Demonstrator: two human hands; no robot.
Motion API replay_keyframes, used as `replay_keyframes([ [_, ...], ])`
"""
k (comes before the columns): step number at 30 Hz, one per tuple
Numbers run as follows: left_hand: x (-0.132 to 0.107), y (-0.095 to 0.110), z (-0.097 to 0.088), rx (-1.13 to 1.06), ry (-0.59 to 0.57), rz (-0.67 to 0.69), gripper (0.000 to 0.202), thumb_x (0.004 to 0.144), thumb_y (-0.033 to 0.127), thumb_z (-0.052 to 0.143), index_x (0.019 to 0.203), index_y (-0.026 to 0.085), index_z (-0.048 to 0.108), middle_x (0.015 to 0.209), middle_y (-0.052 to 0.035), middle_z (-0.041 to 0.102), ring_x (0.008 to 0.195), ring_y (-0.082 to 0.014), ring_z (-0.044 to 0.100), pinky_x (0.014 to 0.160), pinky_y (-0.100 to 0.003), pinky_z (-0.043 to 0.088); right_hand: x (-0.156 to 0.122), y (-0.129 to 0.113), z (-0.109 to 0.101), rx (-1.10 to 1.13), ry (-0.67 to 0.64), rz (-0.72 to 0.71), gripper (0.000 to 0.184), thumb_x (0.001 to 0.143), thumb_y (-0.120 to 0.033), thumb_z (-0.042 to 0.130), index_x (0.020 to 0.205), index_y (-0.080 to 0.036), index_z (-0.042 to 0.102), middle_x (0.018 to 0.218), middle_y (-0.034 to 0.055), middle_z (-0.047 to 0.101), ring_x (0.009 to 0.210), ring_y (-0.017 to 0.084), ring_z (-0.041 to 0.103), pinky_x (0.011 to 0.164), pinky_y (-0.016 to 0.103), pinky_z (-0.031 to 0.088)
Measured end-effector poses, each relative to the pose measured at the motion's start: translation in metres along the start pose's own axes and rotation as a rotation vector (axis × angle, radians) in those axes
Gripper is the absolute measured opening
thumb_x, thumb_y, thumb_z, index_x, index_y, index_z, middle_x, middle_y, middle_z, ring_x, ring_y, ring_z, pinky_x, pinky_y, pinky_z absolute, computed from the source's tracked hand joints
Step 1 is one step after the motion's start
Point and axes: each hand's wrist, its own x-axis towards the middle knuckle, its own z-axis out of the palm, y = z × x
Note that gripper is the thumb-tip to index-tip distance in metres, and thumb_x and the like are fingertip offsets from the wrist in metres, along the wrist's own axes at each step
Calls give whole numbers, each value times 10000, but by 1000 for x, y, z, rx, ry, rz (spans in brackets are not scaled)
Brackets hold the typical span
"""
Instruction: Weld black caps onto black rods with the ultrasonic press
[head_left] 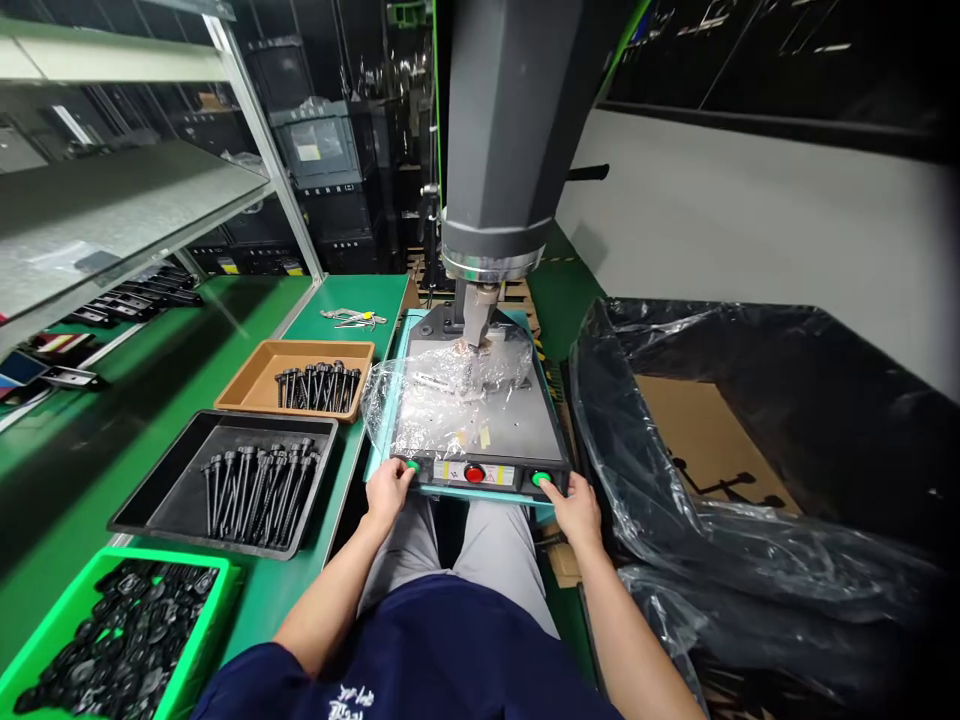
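Before me stands a bench machine with a large dark grey head and a metal tool pointing down. The tool's tip meets the area of clear plastic film draped over the grey base plate; what lies beneath the tip is hard to make out. My left hand grips the base's front left corner, thumb at a green button. At the front right corner my right hand curls around the edge, its thumb on the other green button. Between them sits a red button.
Left of the machine, a brown tray and a black tray hold long black rod-like parts. A green bin contains small black parts. Pliers lie behind. A plastic-lined box stands at right, a metal shelf at upper left.
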Motion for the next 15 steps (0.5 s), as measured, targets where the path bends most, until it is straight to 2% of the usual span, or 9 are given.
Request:
replay_keyframes([
  [3, -12, -4, -5, -92, 29, -4, 227, 853, 402, 617, 717, 221, 632, 761, -6, 679, 731, -177, 607, 633, -260, 358, -3, -10, -10, 66, 46, -40, 776, 625, -762, 648, 1113, -160, 606, 1116, 179, 629, 1015, 344, 611, 910, 489, 480],
  [6, -24, -16, -5, -224, 77, -93, 261, 812, 434, 645, 677, 212, 616, 660, 9, 637, 648, -171, 583, 625, -265, 386, -9, -30, -15, 152, 127, -96, 704, 700, -706, 644, 1145, -163, 594, 1209, 196, 602, 1076, 334, 600, 861, 461, 524],
  [9, -29, -31, -1, -366, 154, -198, 291, 778, 472, 660, 694, 195, 625, 627, 2, 626, 618, -181, 581, 643, -288, 437, -9, -56, -12, 252, 90, -125, 643, 735, -645, 668, 1166, -175, 585, 1212, 184, 618, 1085, 316, 610, 840, 441, 546],
  [13, -21, -45, 5, -583, 267, -280, 339, 755, 430, 698, 935, 144, 665, 869, -83, 721, 775, -220, 670, 788, -350, 524, 3, -90, 5, 397, -6, -100, 653, 701, -606, 706, 1159, -158, 578, 1162, 188, 658, 1068, 313, 639, 919, 483, 529],
  [15, -11, -47, 5, -695, 273, -301, 400, 755, 366, 725, 1062, 122, 642, 1041, -139, 719, 915, -229, 692, 883, -360, 529, 11, -104, 18, 493, -81, -36, 693, 655, -596, 736, 1155, -146, 568, 1164, 201, 661, 1082, 321, 643, 955, 498, 518],
])
